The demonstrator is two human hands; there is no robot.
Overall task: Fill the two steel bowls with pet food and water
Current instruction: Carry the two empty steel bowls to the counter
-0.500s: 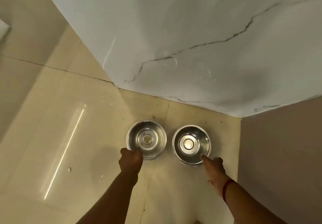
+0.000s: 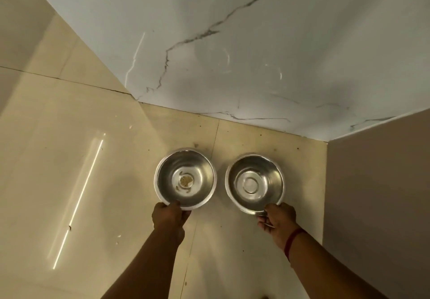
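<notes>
At the near rims a grip is taken by each hand: the left hand [image 2: 168, 217] is curled over the edge of the left bowl [image 2: 167, 175], and the right hand [image 2: 279, 219], marked by a red band [image 2: 292, 240] at the wrist, is pinched on the edge of the right bowl [image 2: 274, 177], thumb on top and fingers tucked beneath. Both grips are closed on steel, not merely laid against it. The rim is probably chosen because it is the only edge offered on a smooth round wall, and one bowl per hand lets the pair be carried together. The bowls are held side by side, close but apart, mouths up and roughly level, over the tiled floor [image 2: 69, 159] in the corner formed by the marble wall [image 2: 232, 42] and the side wall [image 2: 384, 205]. Whether they rest on the tiles or are raised just off them cannot be told. A small patch of brownish crumbs [image 2: 185, 180] is seen at the bottom of the left bowl; the right bowl looks dry and bare. Neither food nor water has been added, so the filling is judged to lie wholly ahead.
</notes>
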